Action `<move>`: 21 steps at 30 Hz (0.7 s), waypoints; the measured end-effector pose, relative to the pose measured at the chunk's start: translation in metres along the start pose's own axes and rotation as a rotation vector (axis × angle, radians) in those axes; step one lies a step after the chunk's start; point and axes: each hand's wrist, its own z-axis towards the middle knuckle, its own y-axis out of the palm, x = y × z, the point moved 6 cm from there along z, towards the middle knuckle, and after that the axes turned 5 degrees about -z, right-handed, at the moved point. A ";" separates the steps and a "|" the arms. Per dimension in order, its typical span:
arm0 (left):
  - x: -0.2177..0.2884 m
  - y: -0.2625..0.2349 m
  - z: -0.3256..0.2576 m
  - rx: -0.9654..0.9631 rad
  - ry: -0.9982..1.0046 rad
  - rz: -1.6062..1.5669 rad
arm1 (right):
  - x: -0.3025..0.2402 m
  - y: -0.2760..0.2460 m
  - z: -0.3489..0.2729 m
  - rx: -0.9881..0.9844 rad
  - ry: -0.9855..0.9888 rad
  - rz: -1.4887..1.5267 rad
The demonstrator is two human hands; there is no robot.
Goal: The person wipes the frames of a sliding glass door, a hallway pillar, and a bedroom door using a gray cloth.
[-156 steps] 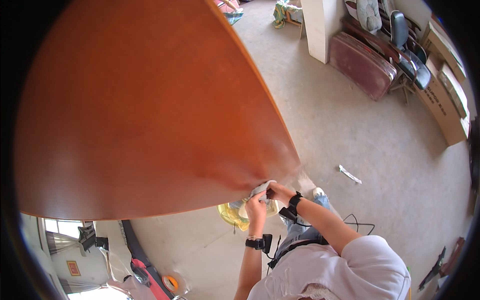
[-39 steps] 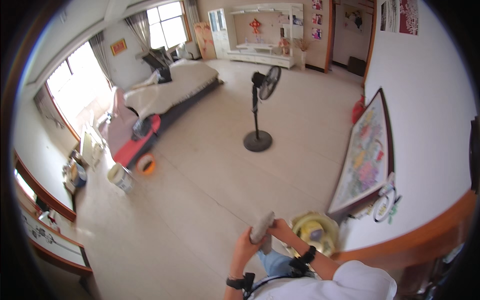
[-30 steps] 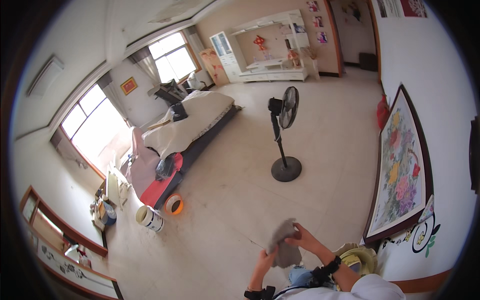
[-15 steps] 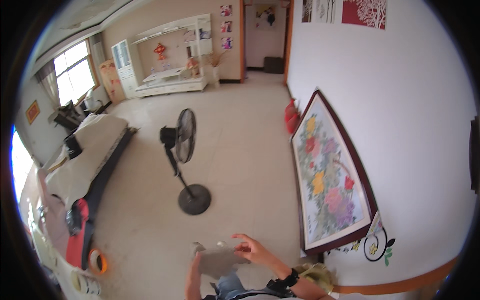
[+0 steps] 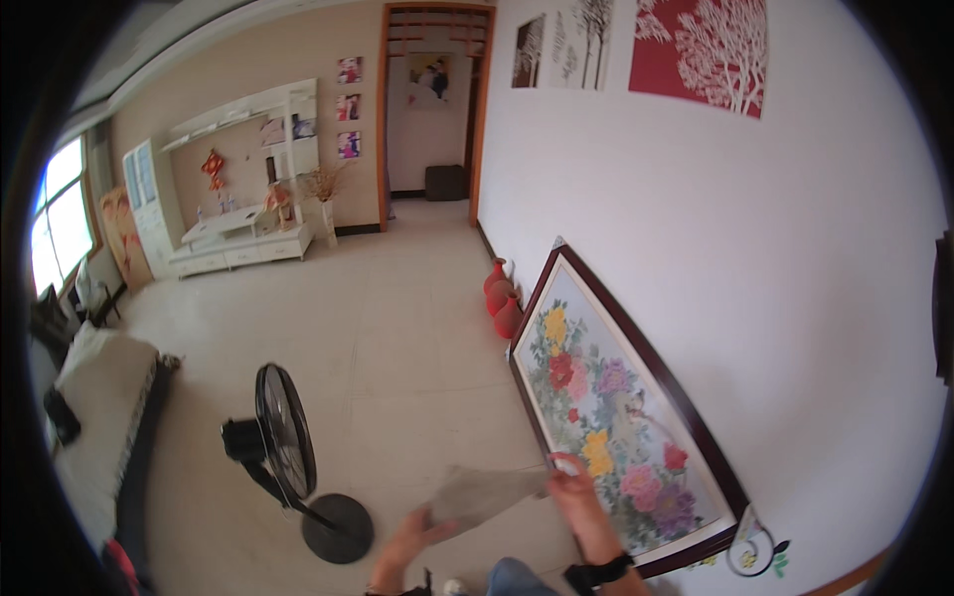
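A single grey cloth (image 5: 482, 497) hangs stretched between two bare hands at the bottom centre of the frame. The left hand (image 5: 405, 539) has its fingers closed on the cloth's lower left end; the right hand (image 5: 579, 497) seems to pinch the upper right end, though blur hides the exact grip. The step in hand looks like spreading or folding the cloth; handling it further would call for both ends staying gripped.

Counted around it: one black fan (image 5: 288, 437) at lower left, one framed flower picture (image 5: 621, 417) leaning at lower right, three red vases (image 5: 502, 303) near the centre, three small photos (image 5: 349, 107) at upper left of centre, three tree panels (image 5: 580, 45) at upper right.
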 end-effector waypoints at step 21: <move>0.141 -0.159 0.497 0.273 0.204 -0.214 | 0.002 -0.008 0.524 -0.261 0.136 -0.517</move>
